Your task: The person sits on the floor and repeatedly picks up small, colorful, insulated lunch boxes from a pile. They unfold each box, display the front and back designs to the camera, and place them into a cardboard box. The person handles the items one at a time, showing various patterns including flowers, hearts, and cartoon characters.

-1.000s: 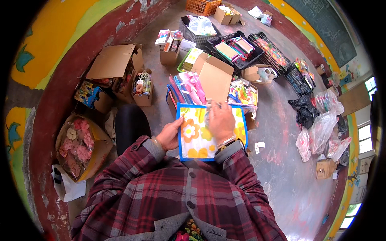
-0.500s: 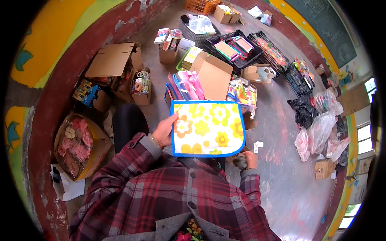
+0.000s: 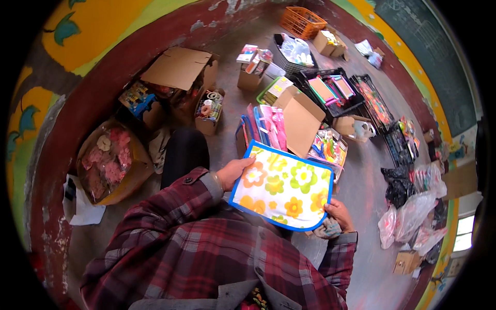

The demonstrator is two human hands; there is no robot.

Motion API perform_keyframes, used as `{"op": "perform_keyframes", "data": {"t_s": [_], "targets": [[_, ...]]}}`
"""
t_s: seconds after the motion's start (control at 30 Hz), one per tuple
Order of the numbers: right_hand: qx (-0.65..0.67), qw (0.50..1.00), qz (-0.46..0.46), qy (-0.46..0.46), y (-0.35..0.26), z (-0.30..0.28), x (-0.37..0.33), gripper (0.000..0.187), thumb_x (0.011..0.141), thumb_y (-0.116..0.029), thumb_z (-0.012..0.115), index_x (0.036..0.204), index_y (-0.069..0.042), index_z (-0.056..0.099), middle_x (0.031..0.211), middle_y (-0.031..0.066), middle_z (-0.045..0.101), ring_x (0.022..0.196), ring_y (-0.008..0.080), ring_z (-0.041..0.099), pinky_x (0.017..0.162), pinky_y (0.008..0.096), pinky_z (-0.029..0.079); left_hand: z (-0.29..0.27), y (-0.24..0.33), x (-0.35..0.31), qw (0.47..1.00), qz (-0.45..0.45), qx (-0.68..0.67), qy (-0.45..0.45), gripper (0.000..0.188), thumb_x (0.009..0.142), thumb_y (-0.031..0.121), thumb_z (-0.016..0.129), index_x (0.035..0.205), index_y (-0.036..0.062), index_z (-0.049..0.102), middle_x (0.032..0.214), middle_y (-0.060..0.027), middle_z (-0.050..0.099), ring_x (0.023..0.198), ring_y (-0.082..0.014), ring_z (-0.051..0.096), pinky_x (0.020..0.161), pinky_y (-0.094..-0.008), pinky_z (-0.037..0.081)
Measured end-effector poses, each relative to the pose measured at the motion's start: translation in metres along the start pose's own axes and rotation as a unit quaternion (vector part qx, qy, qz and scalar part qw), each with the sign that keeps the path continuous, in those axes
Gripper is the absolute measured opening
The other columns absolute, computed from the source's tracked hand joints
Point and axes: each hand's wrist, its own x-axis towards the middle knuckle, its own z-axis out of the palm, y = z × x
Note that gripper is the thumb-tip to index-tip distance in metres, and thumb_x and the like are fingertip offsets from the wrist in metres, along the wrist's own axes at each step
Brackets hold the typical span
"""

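Observation:
A white flower-print mat [image 3: 283, 187] with blue edging and rounded corners lies tilted in front of me, over my lap. Its left edge is pinched by my left hand [image 3: 232, 173], thumb on top. My right hand [image 3: 342, 214] grips the right edge near the lower corner. A crumpled greyish cloth [image 3: 328, 229] is bunched in that same hand, below the mat. Just beyond the mat stands a box holding pink and blue packaged goods [image 3: 272, 124], its cardboard flap [image 3: 302, 121] raised.
Left of my knee stand a box of pink artificial flowers [image 3: 109, 164] and a box of tape rolls [image 3: 209, 111]. Ahead are black crates [image 3: 354, 106] and an orange crate [image 3: 303, 21]. Plastic bags [image 3: 413, 214] lie along the right wall.
My right hand has risen from below the mat to its right edge, bringing the cloth with it. The mat has tilted, its right side lower. The view has turned.

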Motion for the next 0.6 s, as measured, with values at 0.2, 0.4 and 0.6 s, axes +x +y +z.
{"op": "perform_keyframes", "data": {"t_s": [0.2,0.4,0.6], "targets": [[-0.088,0.996,-0.013,0.031,-0.048,0.031,-0.017,0.033,0.086,-0.006,0.054,0.116,0.007,0.053,0.111,0.012,0.061,0.097,0.0193,0.061,0.087,0.0312,0.048,-0.01,0.0,0.02,0.999,0.03,-0.017,-0.023,0.046,0.096,0.036,0.043,0.124,0.0,0.047,0.121,-0.0123,0.057,0.104,-0.0219,0.06,0.092,-0.0364,0.047],[-0.175,0.971,-0.124,0.104,-0.112,0.065,-0.029,0.027,0.088,-0.006,0.051,0.11,0.008,0.056,0.104,0.0137,0.063,0.09,0.0181,0.063,0.08,0.0284,0.05,-0.052,-0.001,0.067,0.969,0.078,0.111,0.207,0.032,0.09,0.033,0.05,0.105,0.0056,0.058,0.092,-0.0046,0.064,0.084,-0.02,0.061,0.073,-0.0378,0.049],[-0.356,0.905,-0.202,0.117,-0.133,0.103,0.017,0.025,0.087,-0.006,0.05,0.107,0.007,0.06,0.095,0.0068,0.064,0.083,0.0115,0.058,0.074,0.024,0.045,-0.111,-0.009,0.13,0.599,0.315,0.655,0.337,0.024,0.076,0.013,0.053,0.097,0.0036,0.06,0.102,-0.0144,0.061,0.084,-0.0307,0.061,0.075,-0.043,0.05]]}}
